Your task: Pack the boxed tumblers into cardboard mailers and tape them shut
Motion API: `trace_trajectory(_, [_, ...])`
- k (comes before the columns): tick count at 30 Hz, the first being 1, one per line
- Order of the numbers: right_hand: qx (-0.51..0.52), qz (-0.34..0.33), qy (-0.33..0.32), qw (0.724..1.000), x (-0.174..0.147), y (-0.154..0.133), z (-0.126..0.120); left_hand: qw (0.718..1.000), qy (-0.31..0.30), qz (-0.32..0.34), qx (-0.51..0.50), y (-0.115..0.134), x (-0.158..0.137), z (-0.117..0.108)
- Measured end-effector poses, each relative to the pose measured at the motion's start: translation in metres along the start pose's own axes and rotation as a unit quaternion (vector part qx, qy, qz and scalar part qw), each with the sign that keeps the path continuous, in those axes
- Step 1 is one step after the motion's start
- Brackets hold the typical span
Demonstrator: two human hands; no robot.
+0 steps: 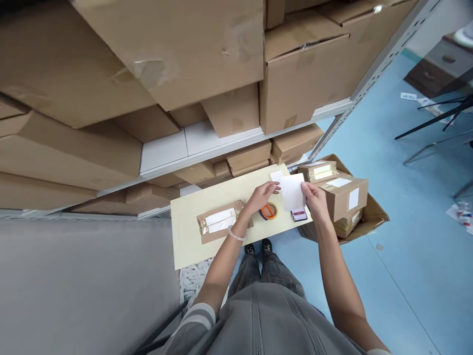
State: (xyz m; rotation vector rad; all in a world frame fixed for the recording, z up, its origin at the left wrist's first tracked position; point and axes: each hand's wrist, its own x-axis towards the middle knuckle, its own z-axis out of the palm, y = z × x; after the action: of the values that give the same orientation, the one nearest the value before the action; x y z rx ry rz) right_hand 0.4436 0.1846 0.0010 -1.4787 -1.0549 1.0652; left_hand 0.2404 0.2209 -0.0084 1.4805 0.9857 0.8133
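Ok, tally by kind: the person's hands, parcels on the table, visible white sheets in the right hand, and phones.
Hands: 2 (left hand, right hand)
Parcel on the table: 1
Visible white sheet, held: 1
Phone: 1
Total: 5

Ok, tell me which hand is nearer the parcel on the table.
The left hand: it is just beyond the right end of the parcel. The right hand is farther right, holding a white paper.

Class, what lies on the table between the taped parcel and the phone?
In the head view, a coloured roll, probably tape, lies on the table between the parcel and the phone.
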Motion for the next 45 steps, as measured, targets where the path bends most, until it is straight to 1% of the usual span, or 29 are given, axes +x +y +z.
trace_trajectory(2, [0.041, -0.013, -0.028, 0.999, -0.015, -0.025, 0.017, 0.999, 0.023, 0.008, -0.024, 0.025, -0.023, -0.011])
trace_trajectory(5, [0.065, -0.058, -0.074, 0.993, -0.036, -0.064, 0.043, 0.994, 0.093, 0.031, -0.056, 0.065, -0.057, -0.034])
trace_trajectory(8, [0.046, -0.111, -0.106, 0.987, -0.055, -0.101, 0.067, 0.982, 0.164, 0.044, -0.082, 0.103, -0.097, -0.060])
trace_trajectory(11, [0.008, -0.167, -0.144, 0.975, -0.074, -0.129, 0.091, 0.973, 0.218, 0.059, -0.055, 0.131, -0.142, -0.082])
trace_trajectory(13, [-0.020, -0.209, -0.170, 0.963, -0.088, -0.144, 0.109, 0.965, 0.252, 0.066, -0.031, 0.141, -0.171, -0.094])
trace_trajectory(15, [-0.050, -0.268, -0.171, 0.947, -0.103, -0.157, 0.126, 0.954, 0.292, 0.068, -0.027, 0.146, -0.199, -0.101])
trace_trajectory(16, [-0.063, -0.305, -0.153, 0.938, -0.112, -0.162, 0.134, 0.945, 0.317, 0.068, -0.035, 0.146, -0.211, -0.104])
trace_trajectory(19, [-0.074, -0.409, -0.070, 0.907, -0.145, -0.172, 0.158, 0.910, 0.403, 0.062, -0.069, 0.147, -0.242, -0.108])
trace_trajectory(20, [-0.070, -0.433, -0.059, 0.897, -0.157, -0.174, 0.165, 0.899, 0.427, 0.060, -0.080, 0.148, -0.250, -0.108])
trace_trajectory(22, [-0.066, -0.471, -0.084, 0.876, -0.180, -0.174, 0.179, 0.883, 0.453, 0.060, -0.104, 0.151, -0.261, -0.107])
trace_trajectory(25, [-0.076, -0.506, -0.146, 0.847, -0.204, -0.172, 0.194, 0.882, 0.443, 0.080, -0.141, 0.158, -0.270, -0.103])
trace_trajectory(27, [-0.076, -0.509, -0.155, 0.843, -0.212, -0.172, 0.199, 0.886, 0.426, 0.094, -0.157, 0.164, -0.273, -0.101])
trace_trajectory(31, [-0.055, -0.502, -0.147, 0.850, -0.215, -0.178, 0.196, 0.898, 0.388, 0.099, -0.179, 0.173, -0.277, -0.100])
trace_trajectory(35, [-0.033, -0.487, -0.132, 0.863, -0.216, -0.182, 0.189, 0.908, 0.357, 0.105, -0.190, 0.176, -0.277, -0.099])
trace_trajectory(41, [-0.025, -0.446, -0.123, 0.886, -0.218, -0.175, 0.185, 0.917, 0.346, 0.098, -0.174, 0.170, -0.275, -0.095])
trace_trajectory(45, [-0.025, -0.432, -0.117, 0.894, -0.218, -0.170, 0.183, 0.918, 0.345, 0.097, -0.171, 0.163, -0.271, -0.092])
